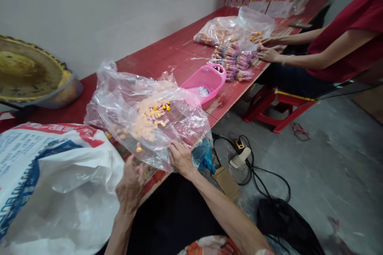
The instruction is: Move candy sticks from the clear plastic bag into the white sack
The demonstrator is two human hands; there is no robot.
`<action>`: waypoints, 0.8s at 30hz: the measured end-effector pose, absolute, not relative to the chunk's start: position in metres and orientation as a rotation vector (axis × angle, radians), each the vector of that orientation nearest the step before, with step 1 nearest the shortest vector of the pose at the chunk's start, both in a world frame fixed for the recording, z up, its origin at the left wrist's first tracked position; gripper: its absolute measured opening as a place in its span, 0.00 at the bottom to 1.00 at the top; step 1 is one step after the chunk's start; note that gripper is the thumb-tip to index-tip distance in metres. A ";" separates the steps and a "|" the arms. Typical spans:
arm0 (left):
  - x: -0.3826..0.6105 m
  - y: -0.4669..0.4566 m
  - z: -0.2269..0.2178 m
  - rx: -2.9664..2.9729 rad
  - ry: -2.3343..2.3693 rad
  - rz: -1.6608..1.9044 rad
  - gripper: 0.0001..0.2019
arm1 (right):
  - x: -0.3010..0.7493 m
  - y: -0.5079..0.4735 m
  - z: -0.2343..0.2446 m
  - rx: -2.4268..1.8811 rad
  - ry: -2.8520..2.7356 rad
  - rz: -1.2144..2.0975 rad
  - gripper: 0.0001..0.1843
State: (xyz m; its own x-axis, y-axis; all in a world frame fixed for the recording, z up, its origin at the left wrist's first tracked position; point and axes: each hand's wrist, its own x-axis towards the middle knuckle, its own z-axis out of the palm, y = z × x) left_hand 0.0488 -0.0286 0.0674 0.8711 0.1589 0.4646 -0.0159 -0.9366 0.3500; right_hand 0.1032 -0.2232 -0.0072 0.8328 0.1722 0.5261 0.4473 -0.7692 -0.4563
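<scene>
A large clear plastic bag (143, 103) lies crumpled on the red table (167, 53), with several small orange and yellow pieces (151, 117) inside it. My right hand (180, 157) grips the bag's near edge at the table's front, fingers closed on the plastic. My left hand (131, 181) is just left of it at the table's edge, fingers curled under the bag's lower corner; what they pinch is hidden.
A pink plastic scoop (206, 81) lies behind the bag. A big white woven sack (56, 183) fills the left. Another person in a red top (353, 36) handles packets (236, 61) farther along. A power strip with cables (242, 155) lies on the floor, near a red stool (284, 103).
</scene>
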 end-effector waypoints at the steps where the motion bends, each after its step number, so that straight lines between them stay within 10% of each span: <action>1: 0.050 -0.029 0.065 2.706 0.089 0.636 0.23 | 0.103 -0.223 -0.007 -2.425 -0.449 -0.621 0.09; 8: 0.066 -0.012 0.070 2.403 0.240 0.220 0.33 | 0.102 -0.224 -0.007 -2.412 -0.455 -0.597 0.10; 24: 0.047 -0.019 0.080 2.696 0.157 0.627 0.37 | 0.103 -0.225 -0.009 -2.443 -0.471 -0.553 0.08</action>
State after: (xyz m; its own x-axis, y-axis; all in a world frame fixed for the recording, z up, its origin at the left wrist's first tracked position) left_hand 0.0471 -0.0191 0.0802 0.8951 0.1879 0.4044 0.0248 -0.9264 0.3758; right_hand 0.1026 -0.2252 -0.0091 0.8513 0.2031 0.4837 0.4455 -0.7667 -0.4622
